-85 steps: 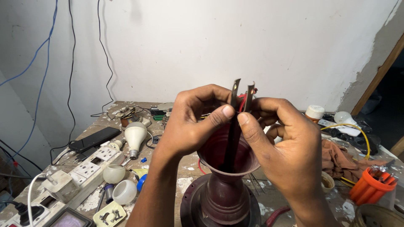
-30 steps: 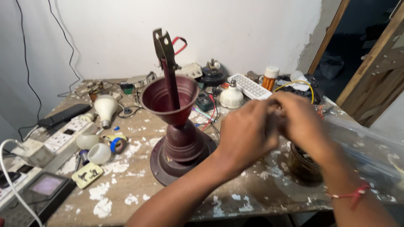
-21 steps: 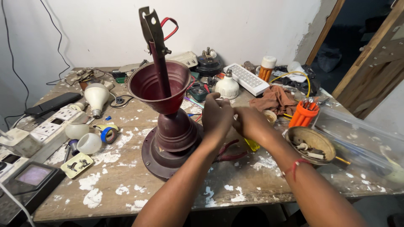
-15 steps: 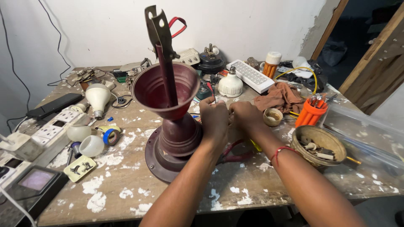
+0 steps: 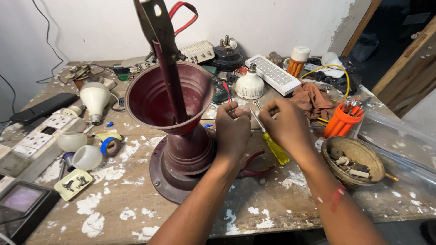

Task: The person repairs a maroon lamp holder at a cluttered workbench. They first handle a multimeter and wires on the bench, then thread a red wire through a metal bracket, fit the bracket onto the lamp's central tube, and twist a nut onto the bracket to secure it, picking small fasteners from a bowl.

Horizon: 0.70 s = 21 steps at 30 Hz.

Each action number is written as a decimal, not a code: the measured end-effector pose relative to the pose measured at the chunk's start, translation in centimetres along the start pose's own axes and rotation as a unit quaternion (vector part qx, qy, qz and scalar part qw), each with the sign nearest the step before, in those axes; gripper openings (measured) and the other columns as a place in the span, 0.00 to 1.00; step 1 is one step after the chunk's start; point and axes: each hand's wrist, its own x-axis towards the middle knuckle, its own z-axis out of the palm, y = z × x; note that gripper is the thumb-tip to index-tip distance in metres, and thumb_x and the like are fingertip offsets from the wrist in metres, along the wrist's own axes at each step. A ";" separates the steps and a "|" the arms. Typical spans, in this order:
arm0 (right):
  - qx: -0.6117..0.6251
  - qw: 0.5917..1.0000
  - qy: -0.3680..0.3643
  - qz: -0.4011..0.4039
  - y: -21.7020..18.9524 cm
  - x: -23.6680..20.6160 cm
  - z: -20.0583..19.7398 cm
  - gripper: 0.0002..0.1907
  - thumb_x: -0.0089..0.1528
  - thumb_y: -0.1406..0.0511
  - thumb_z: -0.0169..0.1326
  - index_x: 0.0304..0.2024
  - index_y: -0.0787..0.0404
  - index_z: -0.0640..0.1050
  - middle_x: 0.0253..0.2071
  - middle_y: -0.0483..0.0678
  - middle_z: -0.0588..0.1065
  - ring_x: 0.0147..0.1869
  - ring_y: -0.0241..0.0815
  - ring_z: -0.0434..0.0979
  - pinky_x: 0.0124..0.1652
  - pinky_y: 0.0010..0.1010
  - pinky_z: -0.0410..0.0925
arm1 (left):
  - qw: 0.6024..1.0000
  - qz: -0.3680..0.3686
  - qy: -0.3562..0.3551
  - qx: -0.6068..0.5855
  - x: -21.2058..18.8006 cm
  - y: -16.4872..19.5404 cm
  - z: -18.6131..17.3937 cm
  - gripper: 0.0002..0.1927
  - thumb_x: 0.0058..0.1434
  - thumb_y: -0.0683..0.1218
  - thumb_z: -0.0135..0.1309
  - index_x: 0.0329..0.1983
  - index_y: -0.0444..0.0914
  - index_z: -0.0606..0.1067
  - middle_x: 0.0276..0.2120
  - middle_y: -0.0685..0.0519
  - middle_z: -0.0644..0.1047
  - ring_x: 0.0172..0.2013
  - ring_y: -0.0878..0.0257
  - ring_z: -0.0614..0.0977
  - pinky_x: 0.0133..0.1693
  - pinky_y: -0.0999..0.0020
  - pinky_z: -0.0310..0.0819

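A maroon fan base [image 5: 181,174] with a wide cup [image 5: 150,97] stands on the paint-spattered workbench [image 5: 254,213]. A rod [image 5: 169,77] rises from the cup, with a red wire loop [image 5: 185,12] at its top. My left hand [image 5: 232,132] hovers just right of the cup, fingertips pinched together. My right hand [image 5: 287,124] faces it a few centimetres away, also pinched. Anything between the fingertips is too small to make out. A yellow-handled screwdriver [image 5: 276,149] lies on the bench between and below the hands. Red-handled pliers [image 5: 254,167] lie by my left wrist.
A bowl of small parts [image 5: 330,159] and an orange tool holder [image 5: 338,126] sit to the right, beside a clear plastic box [image 5: 399,145]. White bulbs [image 5: 95,100], a power strip [image 5: 38,138], a tape roll [image 5: 110,146] and a meter [image 5: 22,202] crowd the left. A brown cloth [image 5: 313,97] lies behind.
The view has swung from the right side of the bench back toward the fan base and drawn closer. Both hands came in beside the cup and now sit slightly apart, still pinched.
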 end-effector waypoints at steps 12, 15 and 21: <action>0.259 0.961 -0.097 0.022 0.7 -2.8 -6.3 0.08 0.68 0.70 0.56 0.49 0.64 0.82 0.32 0.43 0.75 0.33 0.31 0.70 0.30 0.23 0.64 | 0.984 0.097 -0.147 0.012 -2.1 0.6 1.1 0.09 0.62 0.43 0.60 0.44 0.34 0.77 0.31 0.55 0.79 0.29 0.70 0.79 0.26 0.74 0.73; 0.177 0.983 -0.038 -0.016 1.9 -1.1 -5.7 0.07 0.69 0.68 0.55 0.45 0.64 0.82 0.35 0.44 0.76 0.36 0.36 0.77 0.34 0.26 0.69 | 0.996 0.033 -0.085 -0.021 -1.9 0.6 1.0 0.09 0.62 0.42 0.59 0.42 0.34 0.76 0.29 0.53 0.79 0.28 0.66 0.81 0.27 0.73 0.75; -0.161 0.986 -0.033 0.009 3.8 3.3 0.7 0.10 0.62 0.62 0.58 0.44 0.53 0.85 0.43 0.53 0.82 0.47 0.54 0.82 0.48 0.45 0.73 | 0.996 -0.036 -0.035 -0.067 -1.8 1.0 0.0 0.09 0.60 0.40 0.57 0.43 0.33 0.74 0.31 0.53 0.78 0.28 0.66 0.81 0.28 0.73 0.76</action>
